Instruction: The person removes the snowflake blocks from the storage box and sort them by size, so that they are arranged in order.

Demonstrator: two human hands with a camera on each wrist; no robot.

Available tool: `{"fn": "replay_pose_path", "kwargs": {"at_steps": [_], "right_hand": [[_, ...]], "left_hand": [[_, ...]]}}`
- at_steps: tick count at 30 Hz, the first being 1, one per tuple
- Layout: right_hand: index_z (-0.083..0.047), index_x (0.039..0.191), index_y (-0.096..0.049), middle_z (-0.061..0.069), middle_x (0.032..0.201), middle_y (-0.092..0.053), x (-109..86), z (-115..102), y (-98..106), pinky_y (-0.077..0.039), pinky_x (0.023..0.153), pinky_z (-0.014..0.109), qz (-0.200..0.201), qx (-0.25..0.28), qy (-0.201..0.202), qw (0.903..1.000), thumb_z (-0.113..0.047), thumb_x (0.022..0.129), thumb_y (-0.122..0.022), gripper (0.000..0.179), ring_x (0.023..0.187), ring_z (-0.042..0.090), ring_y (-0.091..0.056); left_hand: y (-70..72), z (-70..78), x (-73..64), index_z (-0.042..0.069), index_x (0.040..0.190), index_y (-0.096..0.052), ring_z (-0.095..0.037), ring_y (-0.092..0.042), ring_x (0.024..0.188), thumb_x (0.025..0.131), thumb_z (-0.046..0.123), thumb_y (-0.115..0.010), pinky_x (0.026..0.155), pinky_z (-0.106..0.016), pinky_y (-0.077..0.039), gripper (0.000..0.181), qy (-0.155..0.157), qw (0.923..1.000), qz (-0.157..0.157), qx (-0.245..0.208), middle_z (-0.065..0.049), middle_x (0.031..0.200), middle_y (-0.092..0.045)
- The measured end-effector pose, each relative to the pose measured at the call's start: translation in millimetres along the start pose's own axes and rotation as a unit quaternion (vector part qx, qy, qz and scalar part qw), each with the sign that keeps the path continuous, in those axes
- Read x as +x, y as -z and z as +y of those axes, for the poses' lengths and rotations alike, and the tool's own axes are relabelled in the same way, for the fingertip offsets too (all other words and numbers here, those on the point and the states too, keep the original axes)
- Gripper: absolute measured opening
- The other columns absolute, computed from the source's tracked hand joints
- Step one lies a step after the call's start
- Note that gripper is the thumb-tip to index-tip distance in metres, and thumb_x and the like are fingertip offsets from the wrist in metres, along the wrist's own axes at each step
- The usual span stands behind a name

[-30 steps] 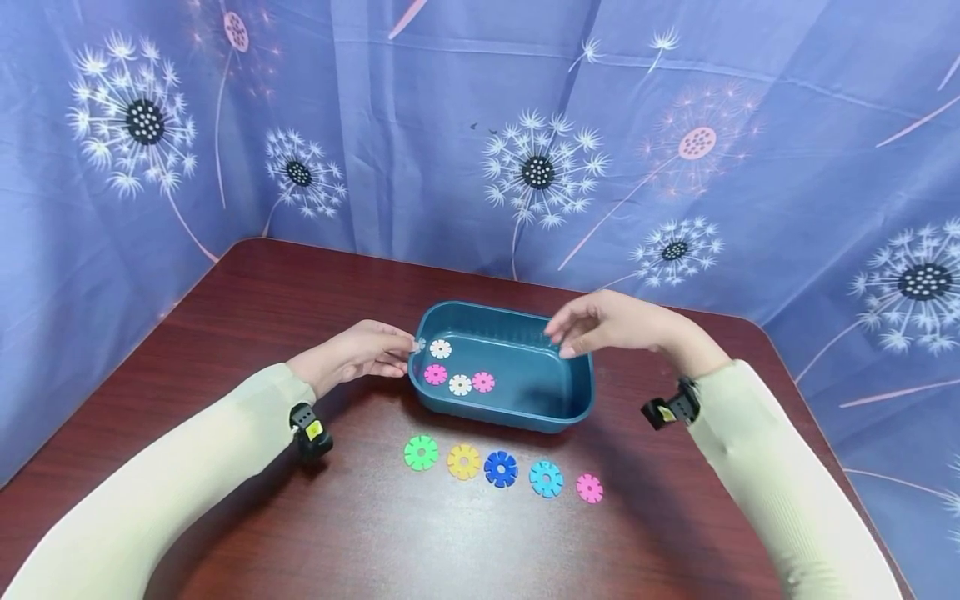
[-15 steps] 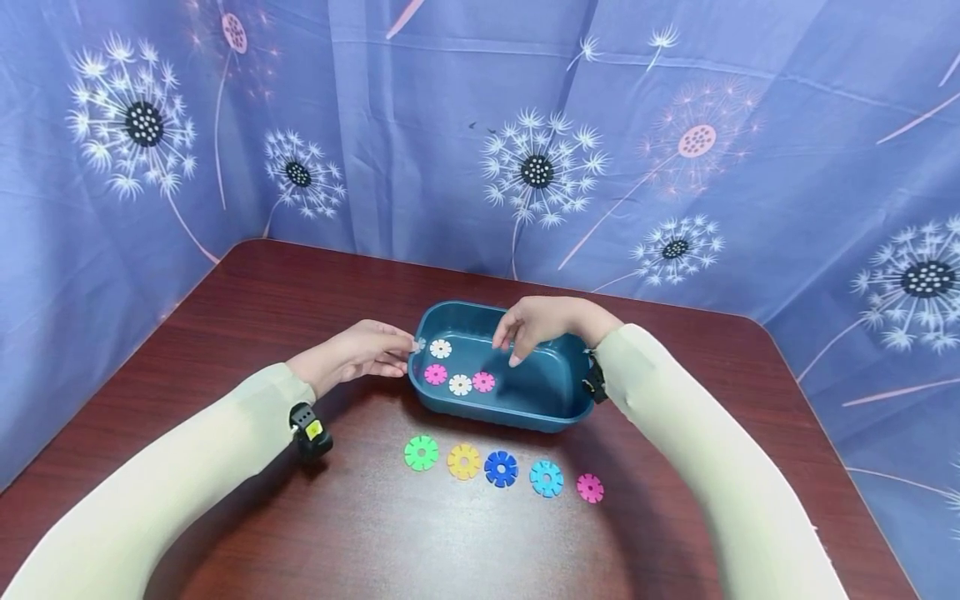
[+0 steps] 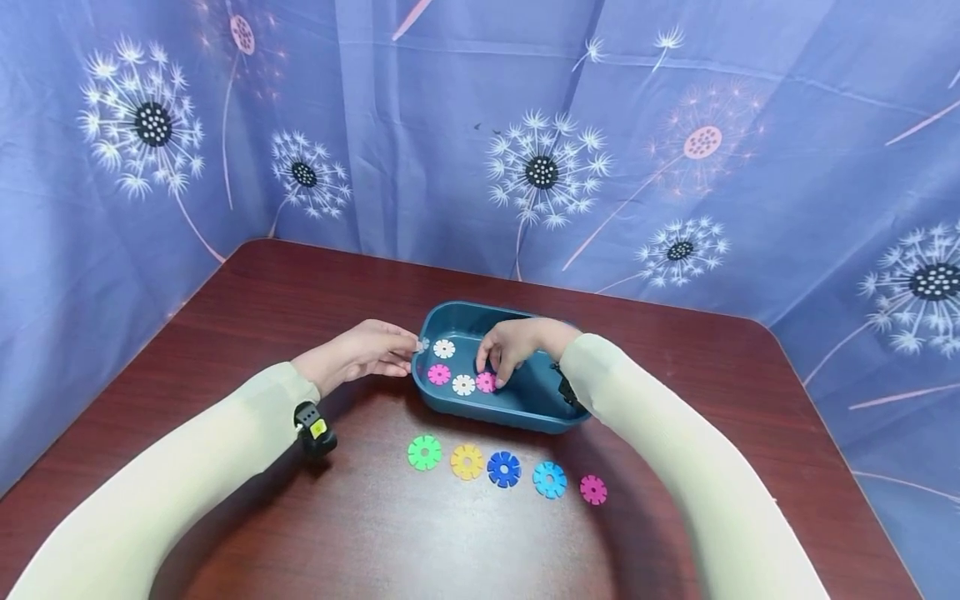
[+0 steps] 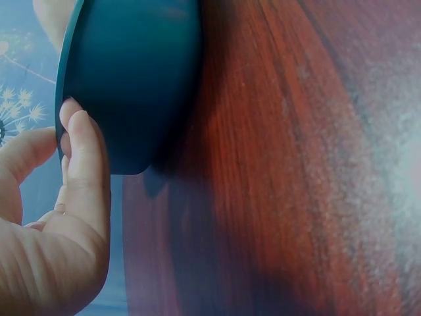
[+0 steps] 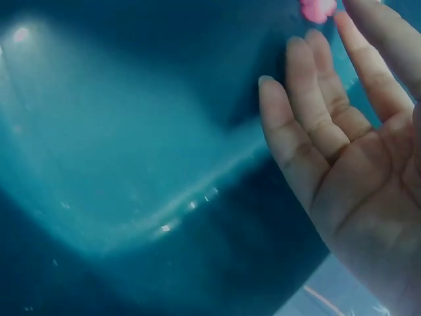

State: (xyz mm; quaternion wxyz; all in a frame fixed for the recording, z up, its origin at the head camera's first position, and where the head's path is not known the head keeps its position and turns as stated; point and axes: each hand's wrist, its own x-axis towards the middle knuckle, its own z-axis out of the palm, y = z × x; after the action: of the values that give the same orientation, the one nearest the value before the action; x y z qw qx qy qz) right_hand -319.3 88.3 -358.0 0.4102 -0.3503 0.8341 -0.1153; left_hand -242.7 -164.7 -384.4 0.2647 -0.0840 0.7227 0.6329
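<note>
My left hand [image 3: 363,350] pinches the left rim of a teal plastic basin [image 3: 495,416]; in the left wrist view the thumb and fingers lie on either side of the basin wall [image 4: 138,72]. My right hand [image 3: 516,340] reaches down inside the basin, its fingertips right at a pink notched disc [image 3: 485,382]. The right wrist view has that pink disc [image 5: 319,8] at the top, beside the index fingertip, with the other fingers spread loosely. Left of it in the basin lie another pink disc [image 3: 438,374] and two white discs, one nearer [image 3: 463,384] and one farther [image 3: 444,348].
In front of the basin a row of notched discs lies on the dark red wooden table [image 3: 360,517]: green [image 3: 424,452], yellow [image 3: 467,462], dark blue [image 3: 504,469], light blue [image 3: 550,480] and pink [image 3: 593,490]. A blue dandelion-print curtain [image 3: 420,150] hangs behind the table.
My right hand has moved left from the basin's right rim and down into it, up to the pink disc. The left hand keeps its hold on the rim.
</note>
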Motion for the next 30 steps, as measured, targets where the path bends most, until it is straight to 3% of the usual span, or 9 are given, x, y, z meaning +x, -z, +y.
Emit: {"fn": "replay_pose_path", "kwargs": {"at_steps": [10,17,24,30], "right_hand": [[-0.007,0.105,-0.066,0.001,0.081,-0.059,7.2,0.2,-8.9,-0.045,0.067,0.019,0.036,-0.039,0.025,0.9983,-0.008,0.088,-0.08,0.022,0.074,0.011,-0.052],[-0.007,0.103,-0.065,0.004,0.085,-0.063,12.0,0.6,-10.6,-0.047,0.07,0.018,0.057,-0.05,0.013,0.997,-0.008,0.089,-0.079,0.02,0.077,0.012,-0.054],[-0.005,0.112,-0.066,0.006,0.091,-0.062,14.0,4.5,-9.3,-0.051,0.068,0.02,0.099,-0.014,0.005,0.995,-0.008,0.092,-0.076,0.023,0.077,0.013,-0.054],[-0.005,0.102,-0.067,0.006,0.092,-0.064,18.0,6.2,-8.2,-0.049,0.069,0.019,0.108,-0.021,0.008,0.9939,-0.01,0.09,-0.079,0.018,0.08,0.013,-0.055]], "left_hand": [[0.9,0.5,0.1,-0.01,0.14,-0.052,-0.005,-0.066,0.063,0.101,0.013,-0.06,0.063,-0.016,-0.061,0.045,-0.001,1.0,-0.005,-0.002,-0.003,0.088,-0.068],[1.7,0.0,0.6,-0.009,0.138,-0.054,-0.005,-0.067,0.063,0.102,0.013,-0.06,0.063,-0.016,-0.062,0.043,0.001,1.0,-0.001,0.0,-0.002,0.087,-0.069],[2.3,-0.9,2.0,-0.01,0.139,-0.053,-0.006,-0.066,0.063,0.102,0.013,-0.059,0.063,-0.016,-0.062,0.044,-0.002,1.0,-0.007,-0.005,-0.003,0.087,-0.069],[1.1,-0.9,2.2,-0.01,0.138,-0.052,-0.005,-0.065,0.062,0.102,0.011,-0.058,0.061,-0.015,-0.06,0.043,-0.001,0.9999,-0.007,-0.008,-0.002,0.084,-0.067]]}}
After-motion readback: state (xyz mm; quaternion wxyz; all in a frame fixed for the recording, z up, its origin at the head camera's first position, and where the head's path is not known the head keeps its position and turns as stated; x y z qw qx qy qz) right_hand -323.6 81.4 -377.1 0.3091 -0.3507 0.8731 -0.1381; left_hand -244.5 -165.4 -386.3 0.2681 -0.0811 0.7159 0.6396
